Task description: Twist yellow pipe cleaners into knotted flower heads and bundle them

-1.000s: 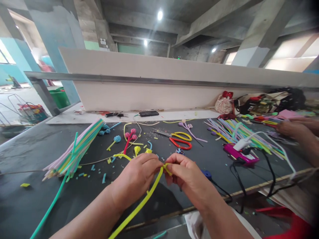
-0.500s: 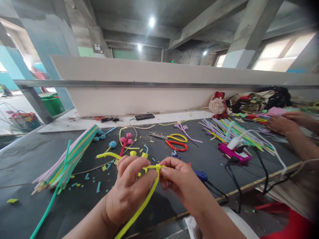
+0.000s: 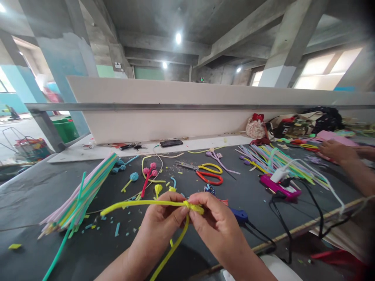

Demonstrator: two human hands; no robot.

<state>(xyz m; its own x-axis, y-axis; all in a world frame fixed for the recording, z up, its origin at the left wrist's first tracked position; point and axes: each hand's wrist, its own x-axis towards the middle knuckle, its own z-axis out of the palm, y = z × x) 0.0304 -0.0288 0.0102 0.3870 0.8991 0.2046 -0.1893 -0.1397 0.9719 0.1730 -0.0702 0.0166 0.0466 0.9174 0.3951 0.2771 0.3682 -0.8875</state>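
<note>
In front of me, a yellow pipe cleaner [image 3: 140, 203] is coiled at one spot into a small knotted bud [image 3: 195, 208]. One end stretches out to the left and another hangs down toward me. My left hand [image 3: 165, 224] pinches it with thumb and forefinger just left of the bud. My right hand [image 3: 215, 218] grips the bud itself, thumb below and fingers behind. Just beyond my hands lie yellow buds [image 3: 158, 189], partly hidden. A pink budded stem [image 3: 149, 175] and a blue one [image 3: 133, 178] lie farther back.
A pipe-cleaner bundle [image 3: 84, 191] lies left, another [image 3: 281, 160] right. Scissors [image 3: 209, 171] rest behind my hands. A blue-handled tool [image 3: 240, 214] and a magenta power strip [image 3: 279, 186] with cables sit right. A phone [image 3: 171, 143] lies behind. Another person's hand [image 3: 336, 152] works far right.
My left fingers have closed in beside the bud, and the yellow end now runs straight out to the left over that hand. My right hand still grips the bud. The view has tilted slightly up.
</note>
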